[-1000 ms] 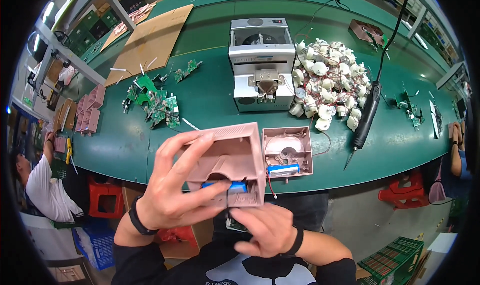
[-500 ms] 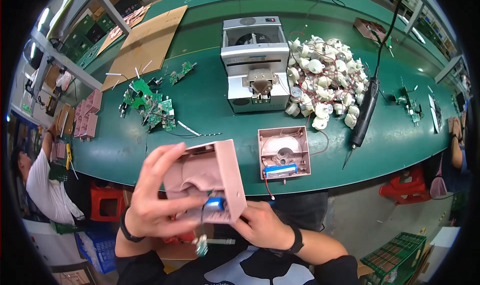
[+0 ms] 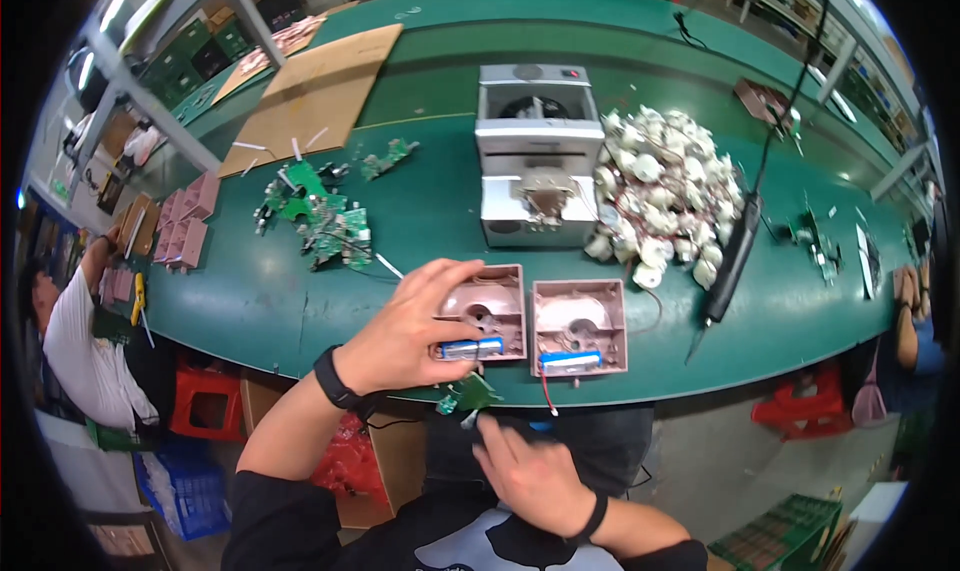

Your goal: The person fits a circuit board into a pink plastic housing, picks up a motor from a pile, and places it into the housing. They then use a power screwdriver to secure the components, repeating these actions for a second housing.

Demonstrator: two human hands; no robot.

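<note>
Left hand is clamped on the left case on the bench; probably light, stiff plastic, best held by the walls. Right hand's blurry near the board, can't tell its grip.

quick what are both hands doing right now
Left hand: holding a pink plastic housing.
Right hand: blurred, near the green circuit board; grip cannot be told.

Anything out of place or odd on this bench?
Nothing looks spilled or plainly broken. One oddity: a green circuit board is at the green table's front edge, outside the left pink housing; the red lead from the right pink housing also reaches that edge.
</note>
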